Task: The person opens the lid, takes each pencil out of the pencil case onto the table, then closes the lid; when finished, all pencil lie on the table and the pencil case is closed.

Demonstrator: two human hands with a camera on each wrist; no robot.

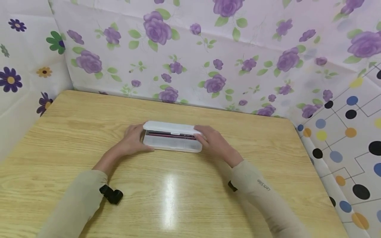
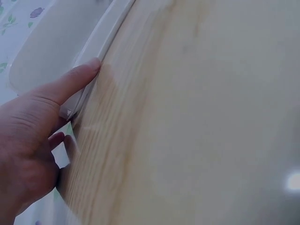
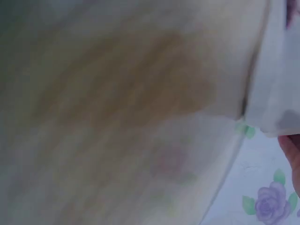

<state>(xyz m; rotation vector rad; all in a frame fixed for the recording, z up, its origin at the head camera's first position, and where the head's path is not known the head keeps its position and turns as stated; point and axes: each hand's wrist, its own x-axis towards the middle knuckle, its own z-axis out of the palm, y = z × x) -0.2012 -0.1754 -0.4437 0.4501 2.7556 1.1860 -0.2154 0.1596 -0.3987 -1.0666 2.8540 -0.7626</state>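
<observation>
A white plastic pencil case (image 1: 171, 144) lies on the wooden table, its lid (image 1: 169, 126) partly raised. Through the gap show dark and red pencils or pens (image 1: 166, 135) lying lengthwise. My left hand (image 1: 133, 140) grips the left end, thumb along the front bottom edge and fingers round behind. In the left wrist view the left thumb (image 2: 77, 82) presses on the case's rim. At the other end my right hand (image 1: 212, 140) holds the lid's right corner, fingers on top and thumb at its front edge. Only a bit of that hand shows in the right wrist view.
The wooden table (image 1: 143, 205) reaches back to a wall covering (image 1: 184, 66) with purple flowers. A dotted covering (image 1: 351, 158) hangs at the right, and a flowered one (image 1: 26, 66) at the left. A black wrist device (image 1: 111, 194) sits at the left sleeve.
</observation>
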